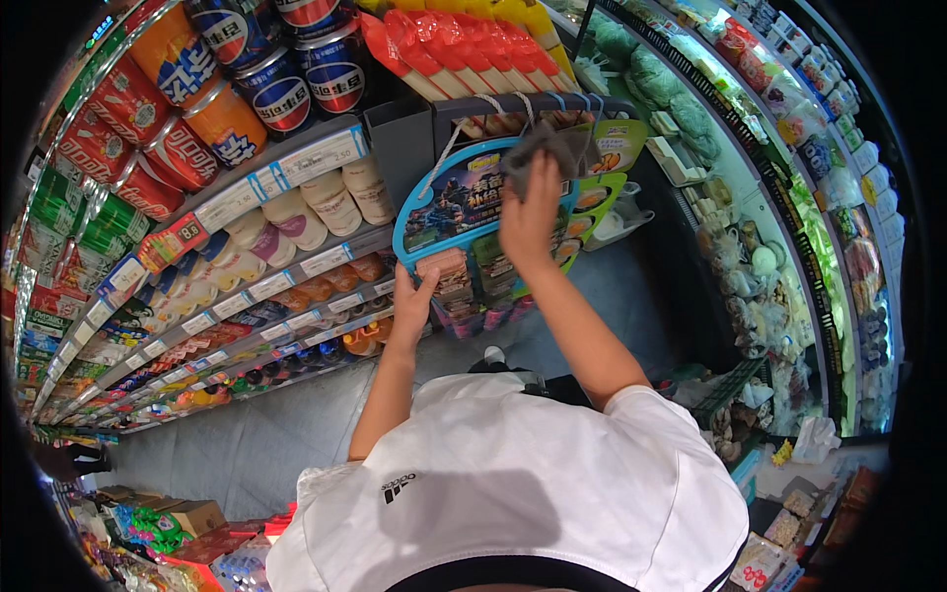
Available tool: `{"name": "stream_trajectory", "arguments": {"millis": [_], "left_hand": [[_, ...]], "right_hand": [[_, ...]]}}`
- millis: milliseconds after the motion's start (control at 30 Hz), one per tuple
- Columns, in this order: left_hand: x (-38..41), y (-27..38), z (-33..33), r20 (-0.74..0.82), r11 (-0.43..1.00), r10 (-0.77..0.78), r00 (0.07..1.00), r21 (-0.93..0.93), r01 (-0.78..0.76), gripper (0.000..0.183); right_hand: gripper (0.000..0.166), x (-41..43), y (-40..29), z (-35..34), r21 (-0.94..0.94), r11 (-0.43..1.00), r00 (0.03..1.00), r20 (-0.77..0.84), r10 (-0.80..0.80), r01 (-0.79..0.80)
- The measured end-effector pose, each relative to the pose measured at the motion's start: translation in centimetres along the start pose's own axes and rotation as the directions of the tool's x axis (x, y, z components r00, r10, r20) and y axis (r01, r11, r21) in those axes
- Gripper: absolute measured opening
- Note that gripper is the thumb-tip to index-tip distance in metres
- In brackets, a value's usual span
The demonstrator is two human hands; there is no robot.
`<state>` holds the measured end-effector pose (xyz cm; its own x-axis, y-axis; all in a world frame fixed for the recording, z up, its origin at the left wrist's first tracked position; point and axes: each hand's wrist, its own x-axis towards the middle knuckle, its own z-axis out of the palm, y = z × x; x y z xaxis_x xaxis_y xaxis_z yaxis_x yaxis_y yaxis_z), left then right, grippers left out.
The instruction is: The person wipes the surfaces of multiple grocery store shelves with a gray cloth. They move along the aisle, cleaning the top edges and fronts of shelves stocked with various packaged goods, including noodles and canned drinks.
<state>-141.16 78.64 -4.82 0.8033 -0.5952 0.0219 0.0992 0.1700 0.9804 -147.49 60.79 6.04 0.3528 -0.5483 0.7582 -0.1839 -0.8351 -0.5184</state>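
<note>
A blue-edged display card [438, 235] with printed pictures and writing hangs by white cords from the shelf end. My left hand [416, 292] grips its lower left edge, with the thumb in front. Over the upper right of the card, my right hand [531, 211] holds a grey cloth [544, 152], slightly blurred, against the printed face. Small packs, among them a pink one [442, 266], are fixed to the card's lower part. Green-edged cards [618, 148] hang to its right, partly hidden behind the cloth.
Drink cans [270, 89] and bottled or cupped drinks [333, 203] fill the shelves at left. Red-wrapped packs [459, 52] stand above the card. A refrigerated produce display [769, 259] curves along the right. Cardboard boxes [196, 516] lie at lower left; a person's dark shoe shows at far left.
</note>
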Motion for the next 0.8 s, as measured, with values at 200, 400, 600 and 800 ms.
{"name": "stream_trajectory", "arguments": {"millis": [200, 400, 600, 800], "left_hand": [[0.1, -0.4, -0.1, -0.024, 0.999, -0.026, 0.999, -0.046, 0.025, 0.055], [0.5, -1.3, 0.0, -0.027, 0.999, 0.021, 0.999, -0.049, -0.022, 0.052], [0.3, -0.7, 0.6, -0.046, 0.996, -0.088, 0.995, 0.027, 0.089, 0.06], [0.6, -1.6, 0.8, -0.003, 0.998, -0.053, 0.999, -0.036, 0.052, 0.06]], "right_hand": [[0.052, -1.9, -4.7, 2.3, 0.036, 0.965, 0.941, 0.214, -0.261, 0.26], [0.055, -2.2, -2.5, 1.6, 0.027, 0.917, 0.873, 0.295, -0.388, 0.399], [0.05, -1.9, 4.6, -2.6, -0.165, 0.94, 0.944, 0.197, -0.264, 0.298], [0.043, -3.5, 3.8, -1.4, -0.05, 0.994, 0.995, -0.011, -0.1, 0.099]]}}
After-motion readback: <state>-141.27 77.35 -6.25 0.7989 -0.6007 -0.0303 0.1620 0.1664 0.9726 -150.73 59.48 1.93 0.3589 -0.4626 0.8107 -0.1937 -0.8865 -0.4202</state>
